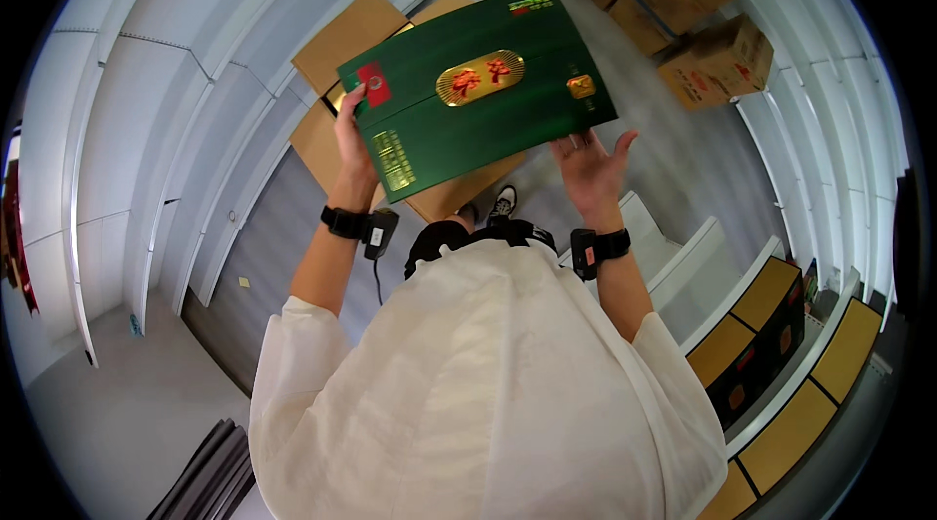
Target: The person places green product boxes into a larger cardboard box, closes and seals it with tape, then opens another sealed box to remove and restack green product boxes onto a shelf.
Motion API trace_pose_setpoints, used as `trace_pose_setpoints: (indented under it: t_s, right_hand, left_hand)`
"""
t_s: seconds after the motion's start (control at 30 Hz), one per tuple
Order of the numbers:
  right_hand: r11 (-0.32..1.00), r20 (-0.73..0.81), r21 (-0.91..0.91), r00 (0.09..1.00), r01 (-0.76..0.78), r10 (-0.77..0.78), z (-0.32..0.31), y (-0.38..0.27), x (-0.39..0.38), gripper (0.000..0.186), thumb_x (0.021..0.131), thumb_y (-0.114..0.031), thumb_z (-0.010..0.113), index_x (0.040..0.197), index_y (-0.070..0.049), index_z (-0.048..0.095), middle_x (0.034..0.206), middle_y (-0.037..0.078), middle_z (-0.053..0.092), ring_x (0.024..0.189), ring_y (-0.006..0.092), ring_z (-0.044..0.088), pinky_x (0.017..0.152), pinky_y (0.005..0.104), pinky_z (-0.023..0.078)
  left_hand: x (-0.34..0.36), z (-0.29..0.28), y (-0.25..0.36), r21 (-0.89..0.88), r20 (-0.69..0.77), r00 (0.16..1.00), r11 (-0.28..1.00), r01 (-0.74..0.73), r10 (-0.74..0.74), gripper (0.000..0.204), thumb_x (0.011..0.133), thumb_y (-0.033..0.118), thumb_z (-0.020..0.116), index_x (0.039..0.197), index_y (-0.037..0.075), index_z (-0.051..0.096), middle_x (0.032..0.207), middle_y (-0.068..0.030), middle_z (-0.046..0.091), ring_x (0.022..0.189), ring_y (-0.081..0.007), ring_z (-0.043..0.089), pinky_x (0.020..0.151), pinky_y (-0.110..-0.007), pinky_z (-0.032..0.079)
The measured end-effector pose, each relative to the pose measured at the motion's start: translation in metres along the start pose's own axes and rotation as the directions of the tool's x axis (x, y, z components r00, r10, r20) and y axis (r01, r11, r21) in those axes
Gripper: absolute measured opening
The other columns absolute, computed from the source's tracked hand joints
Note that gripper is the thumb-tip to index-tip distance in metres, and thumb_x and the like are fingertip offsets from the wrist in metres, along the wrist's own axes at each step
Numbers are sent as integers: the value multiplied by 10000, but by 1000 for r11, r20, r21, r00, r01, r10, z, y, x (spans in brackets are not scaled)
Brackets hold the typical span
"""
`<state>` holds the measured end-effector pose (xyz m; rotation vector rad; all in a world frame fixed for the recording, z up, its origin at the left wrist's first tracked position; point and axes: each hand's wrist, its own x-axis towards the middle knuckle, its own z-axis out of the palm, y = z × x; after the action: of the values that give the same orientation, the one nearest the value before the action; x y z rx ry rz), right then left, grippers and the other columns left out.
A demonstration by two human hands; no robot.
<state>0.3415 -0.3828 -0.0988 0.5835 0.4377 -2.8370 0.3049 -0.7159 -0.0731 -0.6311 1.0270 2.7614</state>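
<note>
A flat dark green gift box [459, 135] with gold and red decoration is held up in front of me, slightly tilted. My left hand [355, 144] grips its left edge, the thumb on top and the other fingers hidden beneath. At the lower right edge, my right hand [591, 174] supports the box with its fingertips tucked underneath and its thumb spread away. Behind and below the gift box stands an opened cardboard carton [346, 40] with its flaps out. Gold-coloured surfaces show inside the carton; most of its contents are hidden.
White shelving [234, 61] lines the left side, with more white shelves [830, 61] at the right. Brown cartons [717, 61] are stacked at the far right. Gold-topped black boxes [752, 344] sit on the lower right shelves. Dark grey panels [207, 476] lean at the lower left.
</note>
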Motion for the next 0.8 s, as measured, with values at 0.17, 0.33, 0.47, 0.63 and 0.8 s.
trace_pose_setpoints:
  t_s: [0.17, 0.33, 0.47, 0.63, 0.8]
  right_hand:
    - [948, -30, -283, 987, 146, -161, 24, 51, -5, 598, 907, -516, 625, 1280, -59, 531, 1284, 62, 590, 1207, 237, 530, 1039, 416, 408]
    - [915, -29, -313, 961, 253, -276, 42, 47, -1, 405, 927, -344, 609, 1218, -63, 590, 1181, 50, 659, 1089, 196, 607, 983, 365, 456]
    - [845, -118, -426, 907, 322, -405, 38, 21, -14, 389, 881, -363, 647, 1155, -90, 605, 1076, 32, 649, 999, 189, 609, 907, 365, 485]
    - [812, -221, -452, 836, 369, -503, 12, 0, -64, 376, 854, -377, 677, 1112, -111, 617, 1038, 20, 634, 986, 174, 601, 840, 374, 506]
    - [776, -370, -580, 768, 249, -523, 8, 24, -132, 423, 798, -454, 709, 1092, -157, 641, 1023, 21, 632, 952, 158, 584, 822, 333, 461]
  left_hand:
    - [-13, 43, -27, -10, 62, 998, 1000, 21, -20, 489, 899, 346, 612, 1271, 33, 555, 1185, -122, 651, 1046, -258, 633, 923, -399, 515]
    - [-5, 48, -51, 190, -47, 999, 982, 9, 0, 533, 896, 385, 627, 1321, 79, 526, 1247, -109, 609, 1123, -268, 583, 1001, -444, 456]
    - [2, 23, -49, 240, 149, 956, 947, 212, -251, 650, 928, 553, 519, 1376, 86, 453, 1304, -182, 526, 1151, -349, 543, 998, -556, 433]
    - [77, -14, -34, 329, 536, 566, 772, 544, -627, 800, 951, 641, 408, 1452, 16, 385, 1473, -188, 447, 1336, -346, 442, 1070, -654, 333]
    - [75, 11, -67, 686, 542, 303, 621, 380, -784, 694, 947, 441, 557, 1467, 15, 384, 1420, -129, 514, 1314, -252, 479, 1105, -396, 371]
